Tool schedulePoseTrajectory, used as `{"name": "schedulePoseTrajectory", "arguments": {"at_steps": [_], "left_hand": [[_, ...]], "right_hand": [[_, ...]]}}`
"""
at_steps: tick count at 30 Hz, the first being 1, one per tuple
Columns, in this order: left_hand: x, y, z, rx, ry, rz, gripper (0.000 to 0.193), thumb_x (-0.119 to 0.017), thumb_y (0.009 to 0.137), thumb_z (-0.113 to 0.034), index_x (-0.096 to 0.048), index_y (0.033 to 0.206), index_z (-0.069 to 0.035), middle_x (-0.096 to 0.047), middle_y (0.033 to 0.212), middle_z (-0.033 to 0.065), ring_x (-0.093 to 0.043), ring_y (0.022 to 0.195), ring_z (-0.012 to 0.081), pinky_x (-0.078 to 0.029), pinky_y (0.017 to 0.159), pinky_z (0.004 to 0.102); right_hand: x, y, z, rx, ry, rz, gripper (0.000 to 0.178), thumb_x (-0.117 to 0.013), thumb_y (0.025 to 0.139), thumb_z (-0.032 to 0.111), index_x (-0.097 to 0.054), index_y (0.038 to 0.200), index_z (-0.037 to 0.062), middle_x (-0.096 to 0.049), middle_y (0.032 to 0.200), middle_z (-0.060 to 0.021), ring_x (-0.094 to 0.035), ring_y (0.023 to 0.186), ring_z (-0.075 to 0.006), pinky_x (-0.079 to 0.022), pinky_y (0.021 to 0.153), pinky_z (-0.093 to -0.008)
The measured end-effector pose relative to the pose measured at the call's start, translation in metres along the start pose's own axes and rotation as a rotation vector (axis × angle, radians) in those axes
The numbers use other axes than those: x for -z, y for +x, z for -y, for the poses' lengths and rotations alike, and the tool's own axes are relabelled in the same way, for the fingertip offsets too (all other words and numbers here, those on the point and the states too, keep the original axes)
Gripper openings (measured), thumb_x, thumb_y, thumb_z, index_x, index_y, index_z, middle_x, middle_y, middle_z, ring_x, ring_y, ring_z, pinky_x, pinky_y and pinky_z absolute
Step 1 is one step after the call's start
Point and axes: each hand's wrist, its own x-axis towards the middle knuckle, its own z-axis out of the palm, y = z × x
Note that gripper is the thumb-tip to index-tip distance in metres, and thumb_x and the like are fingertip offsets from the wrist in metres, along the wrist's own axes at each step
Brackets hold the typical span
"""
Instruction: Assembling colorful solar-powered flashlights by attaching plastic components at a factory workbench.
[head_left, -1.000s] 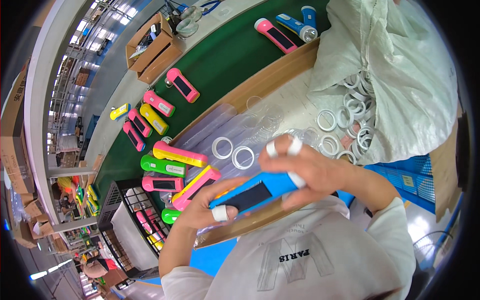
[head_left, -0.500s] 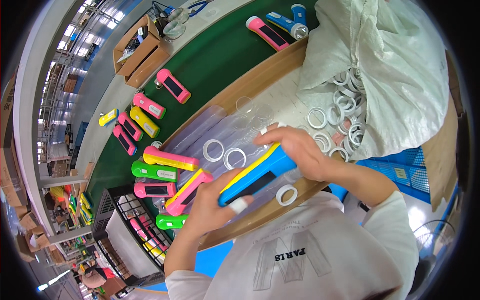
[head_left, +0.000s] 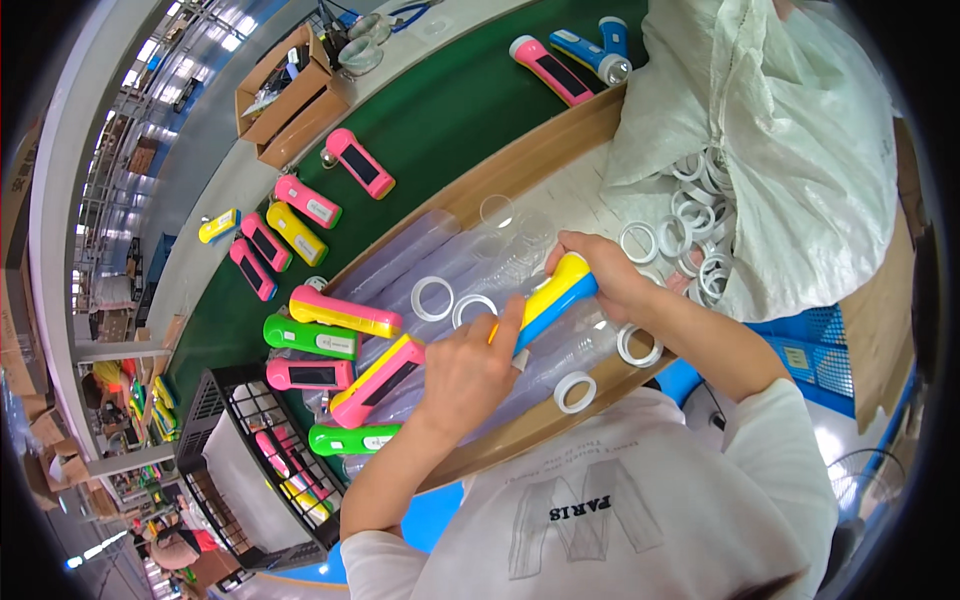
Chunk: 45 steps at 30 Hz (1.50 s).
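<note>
A blue-and-yellow flashlight (head_left: 550, 302) is held in both my hands above a cardboard box, slanting from lower left to upper right, its yellow side up. My left hand (head_left: 470, 365) is closed round the lower end and covers it. At the wider upper end my right hand (head_left: 618, 278) grips, its fingers partly hidden. Beneath lie clear plastic tubes (head_left: 400, 252) with white rings (head_left: 415, 300) on them. Another white ring (head_left: 562, 394) rests on the near cardboard edge. Left of my left hand is a pink-and-yellow flashlight (head_left: 380, 380).
A white woven sack (head_left: 790, 180) at the right spills more white rings (head_left: 672, 236). Pink, green and yellow flashlights (head_left: 315, 340) lie across the green table (head_left: 430, 120). A black crate (head_left: 225, 480) stands at lower left, a small cardboard box (head_left: 290, 110) at the far left.
The flashlight has been turned from its blue side to its yellow side. My left hand has shifted right and up, now with its back showing. A ring shows below my right wrist.
</note>
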Motion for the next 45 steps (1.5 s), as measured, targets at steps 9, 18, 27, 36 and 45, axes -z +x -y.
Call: {"name": "schedulePoseTrajectory", "arguments": {"at_steps": [9, 18, 27, 36, 45], "left_hand": [[0.005, 0.001, 0.002, 0.08, -0.507, -0.075, 0.055, -0.078, 0.074, -0.018, -0.054, 0.12, -0.001, -0.066, 0.086, 0.0168, -0.065, 0.071, 0.0344, -0.052, 0.06, 0.0403], [-0.026, -0.004, -0.011, 0.033, -0.365, -0.484, 0.056, -0.079, 0.073, -0.014, -0.056, 0.123, -0.002, -0.064, 0.086, 0.0153, -0.063, 0.07, 0.0302, -0.05, 0.058, 0.0364], [-0.02, -0.031, -0.051, 0.458, -1.671, 0.314, 0.049, -0.075, 0.075, -0.007, -0.049, 0.117, -0.004, -0.059, 0.087, 0.0023, -0.056, 0.079, 0.0099, -0.046, 0.071, 0.0258], [-0.02, -0.053, -0.061, 0.332, -2.293, 0.451, 0.05, -0.074, 0.069, -0.007, -0.05, 0.113, -0.001, -0.059, 0.076, 0.0086, -0.057, 0.062, 0.0159, -0.044, 0.057, 0.0265], [-0.041, -0.029, -0.037, 0.312, -0.787, -0.286, 0.044, -0.07, 0.071, -0.003, -0.053, 0.111, -0.003, -0.066, 0.084, 0.0167, -0.067, 0.077, 0.0371, -0.053, 0.066, 0.04]], "right_hand": [[0.0, -0.028, 0.024, 0.564, -0.488, 0.04, 0.041, -0.039, 0.095, 0.036, -0.061, 0.094, 0.0011, -0.063, 0.09, -0.0113, -0.058, 0.083, -0.0185, -0.045, 0.08, -0.0303], [-0.013, -0.031, 0.043, 0.518, -0.005, 0.182, 0.045, -0.049, 0.096, 0.041, -0.051, 0.12, 0.0031, -0.06, 0.107, -0.011, -0.059, 0.102, -0.0215, -0.048, 0.09, -0.0354], [-0.048, -0.048, 0.014, 0.449, 0.417, 0.343, 0.036, -0.071, 0.08, 0.023, -0.048, 0.105, 0.0092, -0.062, 0.097, -0.015, -0.066, 0.094, -0.0296, -0.053, 0.087, -0.0416], [-0.066, -0.042, -0.008, 0.538, 0.841, 0.675, 0.031, -0.072, 0.076, 0.03, -0.045, 0.083, 0.0155, -0.059, 0.096, -0.0177, -0.065, 0.088, -0.0325, -0.05, 0.091, -0.0502], [-0.054, -0.053, 0.011, 0.679, 0.253, 0.246, 0.033, -0.071, 0.079, 0.024, -0.045, 0.095, 0.0111, -0.06, 0.103, -0.016, -0.064, 0.097, -0.0297, -0.048, 0.096, -0.0492]]}}
